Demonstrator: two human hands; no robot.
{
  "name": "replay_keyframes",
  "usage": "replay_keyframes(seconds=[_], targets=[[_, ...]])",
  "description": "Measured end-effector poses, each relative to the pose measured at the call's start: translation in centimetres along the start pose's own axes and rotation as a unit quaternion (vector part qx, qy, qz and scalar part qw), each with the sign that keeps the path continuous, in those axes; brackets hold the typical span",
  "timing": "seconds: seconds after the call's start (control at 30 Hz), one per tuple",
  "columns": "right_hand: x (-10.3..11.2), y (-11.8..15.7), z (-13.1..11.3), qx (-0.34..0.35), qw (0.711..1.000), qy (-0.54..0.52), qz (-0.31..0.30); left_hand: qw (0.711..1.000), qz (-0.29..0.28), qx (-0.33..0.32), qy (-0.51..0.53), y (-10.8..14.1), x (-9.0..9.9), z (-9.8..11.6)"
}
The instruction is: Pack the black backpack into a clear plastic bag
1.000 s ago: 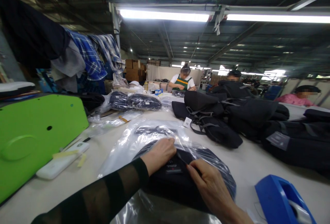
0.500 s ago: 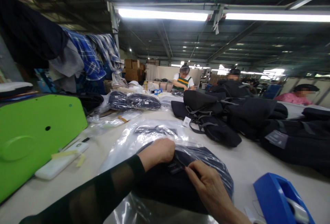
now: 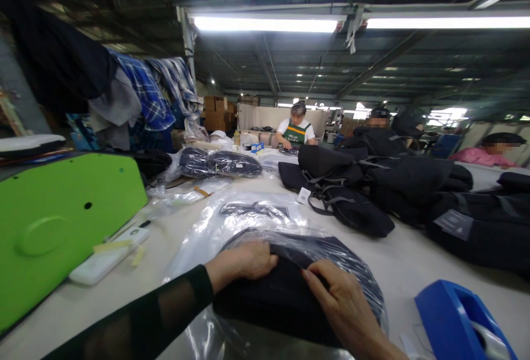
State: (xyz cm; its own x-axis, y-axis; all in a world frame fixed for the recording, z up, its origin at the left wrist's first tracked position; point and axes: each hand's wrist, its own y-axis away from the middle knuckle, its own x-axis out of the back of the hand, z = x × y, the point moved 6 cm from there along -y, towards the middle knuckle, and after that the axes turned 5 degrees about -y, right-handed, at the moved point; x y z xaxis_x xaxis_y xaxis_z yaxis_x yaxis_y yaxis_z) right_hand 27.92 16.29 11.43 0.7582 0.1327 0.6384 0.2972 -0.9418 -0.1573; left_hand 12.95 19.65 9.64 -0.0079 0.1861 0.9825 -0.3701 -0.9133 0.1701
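Observation:
A folded black fabric bag lies in front of me, partly inside a clear plastic bag. On its upper left, my left hand is closed with the fingers curled over the black fabric edge. My right hand pinches the same edge farther right, between thumb and index finger. The film covers the far and right parts of the black bag. A dark printed panel shows on the plastic beyond my hands.
A blue tape dispenser stands at right. At left are a green panel and a white phone-like device. Black bags are piled at far right; wrapped bags lie beyond. A co-worker works across the table.
My left hand has moved left and down along the black fabric edge. A small dark label visible between my hands before is now out of sight. The right hand stays pinching.

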Motion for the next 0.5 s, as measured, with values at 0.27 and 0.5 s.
replay_keyframes(seconds=[0.27,0.5], targets=[[-0.5,0.0,0.0,0.030,0.999,0.014,-0.006,0.996,-0.061,0.071,-0.009,-2.3,-2.0,-1.5],[-0.8,-0.3,0.0,0.041,0.999,0.025,-0.009,0.993,-0.052,0.103,0.015,-4.2,-2.7,-2.7]])
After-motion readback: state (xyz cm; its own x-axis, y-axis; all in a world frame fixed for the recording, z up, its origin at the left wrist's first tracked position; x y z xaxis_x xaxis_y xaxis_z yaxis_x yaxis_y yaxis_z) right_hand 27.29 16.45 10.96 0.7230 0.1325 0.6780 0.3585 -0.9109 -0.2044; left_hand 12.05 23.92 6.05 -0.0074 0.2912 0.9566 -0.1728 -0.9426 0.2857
